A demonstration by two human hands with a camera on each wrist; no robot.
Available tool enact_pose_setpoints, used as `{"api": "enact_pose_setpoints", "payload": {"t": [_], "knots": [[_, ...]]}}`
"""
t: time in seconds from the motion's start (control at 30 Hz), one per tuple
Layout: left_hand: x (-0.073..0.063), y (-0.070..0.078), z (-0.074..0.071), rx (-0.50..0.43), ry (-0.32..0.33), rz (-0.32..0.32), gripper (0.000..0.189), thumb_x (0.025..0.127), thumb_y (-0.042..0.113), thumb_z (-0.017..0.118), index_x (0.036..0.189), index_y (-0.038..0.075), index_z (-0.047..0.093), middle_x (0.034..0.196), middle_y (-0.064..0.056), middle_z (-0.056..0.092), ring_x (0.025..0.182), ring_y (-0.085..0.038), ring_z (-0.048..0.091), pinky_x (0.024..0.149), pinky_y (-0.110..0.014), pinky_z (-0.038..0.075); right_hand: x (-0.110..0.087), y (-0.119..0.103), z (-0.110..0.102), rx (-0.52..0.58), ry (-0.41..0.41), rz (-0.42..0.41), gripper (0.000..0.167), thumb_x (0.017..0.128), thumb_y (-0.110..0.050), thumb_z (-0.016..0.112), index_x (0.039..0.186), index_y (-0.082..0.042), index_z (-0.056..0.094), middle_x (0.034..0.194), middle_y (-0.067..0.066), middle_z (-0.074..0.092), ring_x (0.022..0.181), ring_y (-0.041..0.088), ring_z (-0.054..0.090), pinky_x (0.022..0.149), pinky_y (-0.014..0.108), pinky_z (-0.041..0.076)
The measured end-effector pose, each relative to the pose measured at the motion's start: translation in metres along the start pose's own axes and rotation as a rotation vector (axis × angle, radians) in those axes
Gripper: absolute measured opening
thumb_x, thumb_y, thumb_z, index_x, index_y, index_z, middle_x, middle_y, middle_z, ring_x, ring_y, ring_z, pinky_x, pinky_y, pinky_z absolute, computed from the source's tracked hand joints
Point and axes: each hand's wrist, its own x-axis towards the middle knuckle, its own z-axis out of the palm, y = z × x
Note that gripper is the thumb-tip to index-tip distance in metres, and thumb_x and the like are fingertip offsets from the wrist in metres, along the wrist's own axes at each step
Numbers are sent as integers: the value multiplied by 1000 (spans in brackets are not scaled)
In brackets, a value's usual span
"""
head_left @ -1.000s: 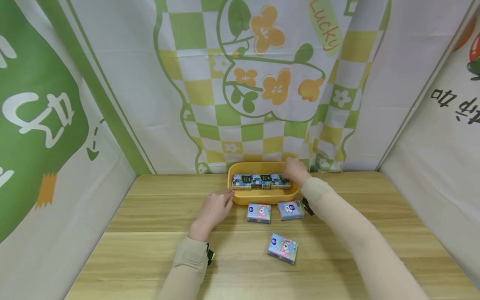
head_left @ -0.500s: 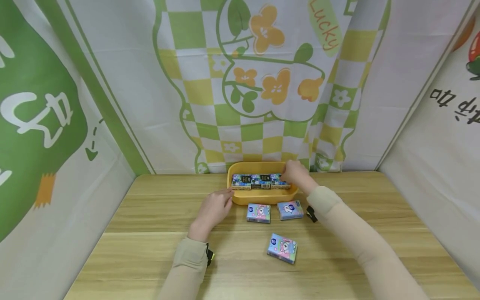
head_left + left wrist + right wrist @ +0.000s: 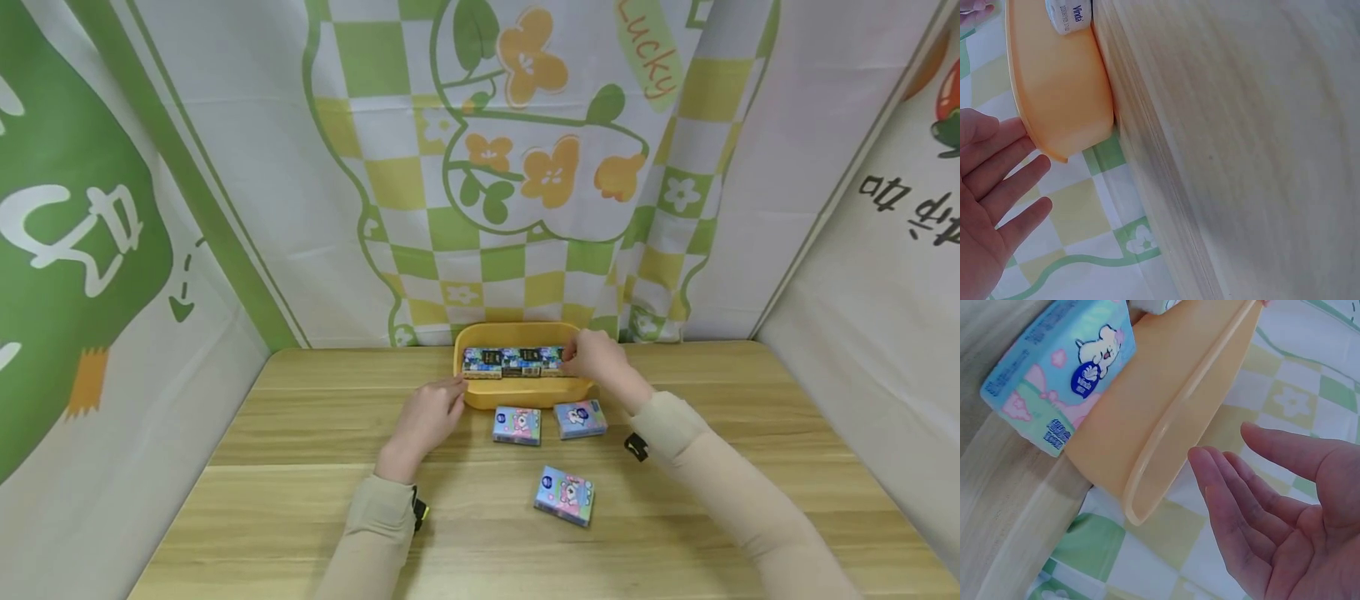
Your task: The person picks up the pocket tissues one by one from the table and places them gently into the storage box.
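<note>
A yellow plastic basket (image 3: 528,393) stands at the table's back edge, with a row of dark blue packs (image 3: 521,363) inside. My left hand (image 3: 427,417) reaches to its left front corner; in the left wrist view the fingers are mostly straight, and the index fingertip touches the rim. Over the basket's right end is my right hand (image 3: 602,358). The right wrist view has its thumb apart from loosely bent fingers, with nothing between them. Two blue-and-pink tissue packs (image 3: 517,426) lie just in front of the basket, and another tissue pack (image 3: 564,496) lies nearer me.
The wooden table (image 3: 300,500) ends at a hanging cloth (image 3: 525,275) with green and yellow checks, close behind the basket. White printed cloths (image 3: 862,317) hang at both sides. A black wrist device (image 3: 636,447) shows below the right sleeve.
My right hand has drawn slightly back toward me from the basket's right end, and its forearm has shifted down. The left hand and the packs have stayed in place.
</note>
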Motion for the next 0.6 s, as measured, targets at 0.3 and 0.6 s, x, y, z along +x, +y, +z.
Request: {"api": "enact_pose_setpoints", "payload": {"t": [0.3, 0.6], "knots": [[-1, 0, -1, -12, -12, -5, 26, 91, 11, 58, 114, 4, 68, 124, -11, 64, 111, -29, 63, 97, -41, 51, -22, 7, -4, -5, 39, -13, 17, 83, -24, 71, 90, -9, 69, 89, 8, 70, 74, 22, 63, 59, 34, 53], [0, 0, 0, -4, -9, 7, 27, 91, 12, 57, 114, 4, 68, 124, -11, 64, 111, -28, 63, 97, -42, 51, -35, 20, 2, -46, 60, -45, 16, 79, -23, 74, 85, -10, 69, 86, 6, 71, 72, 21, 63, 57, 34, 51]]}}
